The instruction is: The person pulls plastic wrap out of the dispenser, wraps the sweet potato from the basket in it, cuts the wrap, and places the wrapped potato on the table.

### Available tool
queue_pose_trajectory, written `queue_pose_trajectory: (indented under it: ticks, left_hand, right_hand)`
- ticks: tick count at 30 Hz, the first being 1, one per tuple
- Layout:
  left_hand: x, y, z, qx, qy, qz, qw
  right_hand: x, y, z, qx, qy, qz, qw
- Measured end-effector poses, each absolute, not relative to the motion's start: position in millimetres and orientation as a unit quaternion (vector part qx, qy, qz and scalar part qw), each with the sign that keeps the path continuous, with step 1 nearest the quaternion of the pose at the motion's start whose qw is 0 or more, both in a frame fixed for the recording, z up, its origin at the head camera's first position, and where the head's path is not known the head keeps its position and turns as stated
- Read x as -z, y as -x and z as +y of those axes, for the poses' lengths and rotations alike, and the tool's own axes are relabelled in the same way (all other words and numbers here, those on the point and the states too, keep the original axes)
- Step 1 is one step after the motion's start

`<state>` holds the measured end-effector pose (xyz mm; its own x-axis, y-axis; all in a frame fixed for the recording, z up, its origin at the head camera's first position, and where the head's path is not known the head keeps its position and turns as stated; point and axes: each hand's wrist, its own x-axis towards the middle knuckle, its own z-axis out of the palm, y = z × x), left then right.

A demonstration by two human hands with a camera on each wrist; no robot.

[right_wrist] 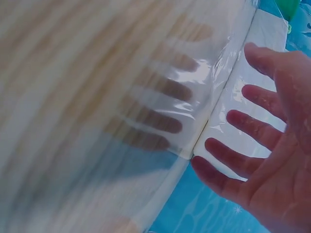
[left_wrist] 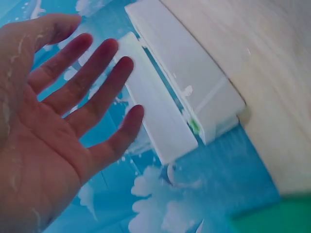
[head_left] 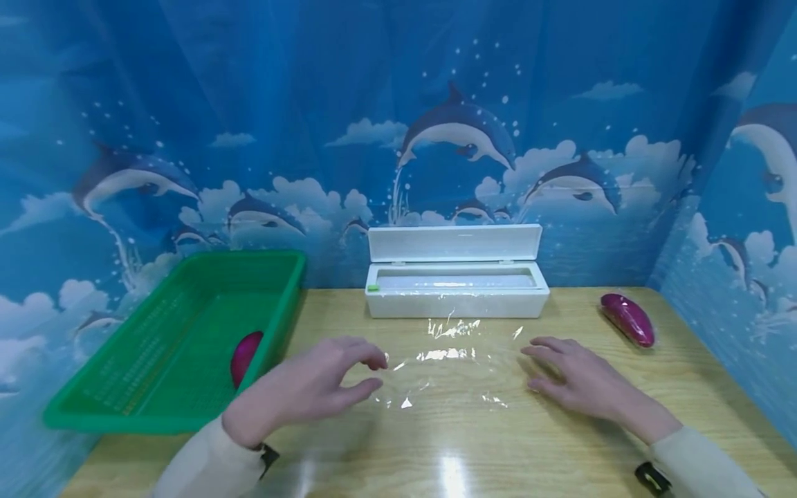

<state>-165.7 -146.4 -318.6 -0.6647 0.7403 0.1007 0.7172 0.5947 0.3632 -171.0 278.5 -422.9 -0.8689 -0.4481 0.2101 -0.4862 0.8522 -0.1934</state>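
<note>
A sheet of clear plastic wrap (head_left: pixel 445 354) spreads over the table in front of a white wrap dispenser box (head_left: pixel 457 304), whose lid (head_left: pixel 454 244) stands raised. At the left edge of the wrap hovers my left hand (head_left: pixel 317 384), fingers loosely spread and nothing in them. My right hand (head_left: pixel 579 380) is over the right side, fingers apart and relaxed, also holding nothing. Both palms show bare in the wrist views. To the right lies a glossy purple eggplant (head_left: pixel 627 319) in clear film.
A green basket (head_left: pixel 214 423) stands on the left, with another purple eggplant-like thing (head_left: pixel 245 358) inside, partly hidden by the basket wall. A blue dolphin-print curtain (head_left: pixel 336 104) closes off the back and right side of the wooden table (head_left: pixel 529 449).
</note>
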Motion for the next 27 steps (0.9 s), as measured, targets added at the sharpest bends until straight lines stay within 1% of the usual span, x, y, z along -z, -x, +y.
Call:
queue_pose_trajectory:
  ticks: [6, 9, 18, 22, 27]
  left_hand:
    - [300, 173, -165, -0.124, -0.394, 0.910, -0.041]
    - [293, 178, -176, -0.096, -0.380, 0.918, -0.066]
    - [283, 195, -211, -0.003, -0.353, 0.924, -0.145]
    - [283, 201, -226, 0.021, -0.367, 0.913, -0.176]
    - [284, 214, -250, 0.046, -0.408, 0.884, -0.225]
  right_hand:
    - [422, 172, 275, -0.103, -0.240, -0.964, 0.051]
    - [422, 172, 274, -0.095, -0.235, -0.967, 0.039]
    - [421, 173, 274, -0.090, -0.237, -0.967, 0.034]
    - [421, 174, 274, -0.090, -0.239, -0.967, 0.027]
    - [422, 174, 274, -0.090, -0.241, -0.966, 0.029]
